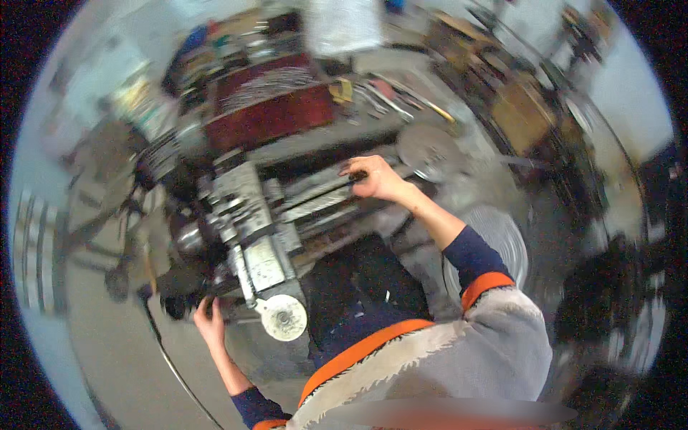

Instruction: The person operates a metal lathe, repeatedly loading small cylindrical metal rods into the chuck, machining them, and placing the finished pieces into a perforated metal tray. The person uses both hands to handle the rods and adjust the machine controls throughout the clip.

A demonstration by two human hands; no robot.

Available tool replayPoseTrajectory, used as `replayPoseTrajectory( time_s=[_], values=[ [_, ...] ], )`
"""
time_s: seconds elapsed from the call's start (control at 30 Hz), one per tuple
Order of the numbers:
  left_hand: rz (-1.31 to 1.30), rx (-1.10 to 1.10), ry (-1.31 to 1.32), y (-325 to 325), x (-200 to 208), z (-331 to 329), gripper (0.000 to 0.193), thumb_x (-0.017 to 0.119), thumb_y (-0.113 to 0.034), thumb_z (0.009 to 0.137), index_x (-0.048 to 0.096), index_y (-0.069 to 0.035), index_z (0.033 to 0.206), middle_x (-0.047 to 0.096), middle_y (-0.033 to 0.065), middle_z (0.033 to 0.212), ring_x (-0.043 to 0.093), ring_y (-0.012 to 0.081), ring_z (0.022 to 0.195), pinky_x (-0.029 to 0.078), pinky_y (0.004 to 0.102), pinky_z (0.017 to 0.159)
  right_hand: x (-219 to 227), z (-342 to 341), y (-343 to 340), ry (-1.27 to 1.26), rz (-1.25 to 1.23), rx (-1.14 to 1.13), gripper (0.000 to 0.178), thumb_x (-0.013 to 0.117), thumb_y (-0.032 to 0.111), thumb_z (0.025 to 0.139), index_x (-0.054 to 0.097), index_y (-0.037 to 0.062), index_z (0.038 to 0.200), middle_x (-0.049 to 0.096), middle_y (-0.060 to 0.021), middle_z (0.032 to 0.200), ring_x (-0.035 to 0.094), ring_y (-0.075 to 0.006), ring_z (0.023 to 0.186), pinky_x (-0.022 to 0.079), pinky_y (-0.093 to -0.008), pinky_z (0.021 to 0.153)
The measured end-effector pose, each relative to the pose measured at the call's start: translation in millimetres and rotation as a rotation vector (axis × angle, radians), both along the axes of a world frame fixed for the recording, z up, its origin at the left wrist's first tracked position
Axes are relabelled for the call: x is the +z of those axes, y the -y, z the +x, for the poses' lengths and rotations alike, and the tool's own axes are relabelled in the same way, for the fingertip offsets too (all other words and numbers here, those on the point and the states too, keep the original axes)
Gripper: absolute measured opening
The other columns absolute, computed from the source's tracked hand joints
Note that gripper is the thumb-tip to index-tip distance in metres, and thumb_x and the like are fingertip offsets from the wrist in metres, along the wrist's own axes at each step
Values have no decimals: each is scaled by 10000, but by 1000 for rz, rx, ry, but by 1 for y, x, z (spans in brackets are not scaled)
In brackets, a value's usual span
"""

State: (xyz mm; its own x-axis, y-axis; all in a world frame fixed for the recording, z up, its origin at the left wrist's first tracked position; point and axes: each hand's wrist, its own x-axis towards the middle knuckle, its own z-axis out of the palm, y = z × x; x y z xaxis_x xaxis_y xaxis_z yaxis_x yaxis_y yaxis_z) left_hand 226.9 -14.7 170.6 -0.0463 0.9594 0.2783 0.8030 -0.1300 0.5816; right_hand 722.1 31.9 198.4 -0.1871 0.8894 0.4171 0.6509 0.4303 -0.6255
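My right hand (377, 178) is closed round a small black knob-like piece (358, 176) above the machine's long metal bed (321, 206). Blur hides whether that piece is fixed to the machine. Lower left, my left hand (210, 325) has its fingers closed about a dark handle-like part (208, 307) at the machine's near side. Between my arms lies the metal slide (262, 262), with a pale round handwheel (284, 318) at its near end. Neither hand touches the handwheel.
Behind the machine stands a red tray (272, 111) of thin metal pieces, with several wrenches (387, 102) to its right. A round metal disc (428, 152) lies past my right hand. Ringed coil-like material (502, 240) is beside my right elbow; a dark cable (172, 360) runs lower left.
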Motion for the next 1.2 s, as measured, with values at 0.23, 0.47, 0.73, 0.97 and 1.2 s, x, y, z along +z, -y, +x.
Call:
replayPoseTrajectory(
  time_s=[0.23,0.47,0.73,0.97,1.2],
  values=[
    [-117,67,164,-18,-56,-24,335,592,-209,816,590,91,965,635,185,916,609,254,848,458,337,758,-88,193,245,176,-206,-976,277,611,238,627,640,10,783,618,-186,733,599,-343,671,479,-393,602],
    [-112,223,-259,-29,-62,-22,405,598,-290,805,594,51,1024,620,187,973,596,298,886,440,352,798,-151,192,383,267,-788,-1263,288,613,267,603,655,32,763,615,-190,713,603,-360,684,497,-398,663],
    [-191,201,-132,-41,-87,-56,482,597,-360,794,585,56,1037,611,190,1000,584,304,920,431,369,812,-184,157,360,381,-857,-1120,292,605,261,563,651,27,731,614,-182,810,595,-333,783,487,-404,726],
    [-154,120,-76,-23,-66,-37,446,603,-328,793,587,62,1010,628,178,961,602,300,869,439,359,795,-204,166,347,453,-929,-1075,278,598,239,600,624,-16,706,592,-231,877,587,-345,784,477,-422,708],
    [-35,-109,-59,-16,-16,-14,216,583,-99,789,588,61,933,624,153,786,588,176,711,454,297,657,-158,171,329,319,-965,-1051,279,593,166,580,637,-11,791,613,-212,767,605,-353,746,488,-397,690]
  ],
)
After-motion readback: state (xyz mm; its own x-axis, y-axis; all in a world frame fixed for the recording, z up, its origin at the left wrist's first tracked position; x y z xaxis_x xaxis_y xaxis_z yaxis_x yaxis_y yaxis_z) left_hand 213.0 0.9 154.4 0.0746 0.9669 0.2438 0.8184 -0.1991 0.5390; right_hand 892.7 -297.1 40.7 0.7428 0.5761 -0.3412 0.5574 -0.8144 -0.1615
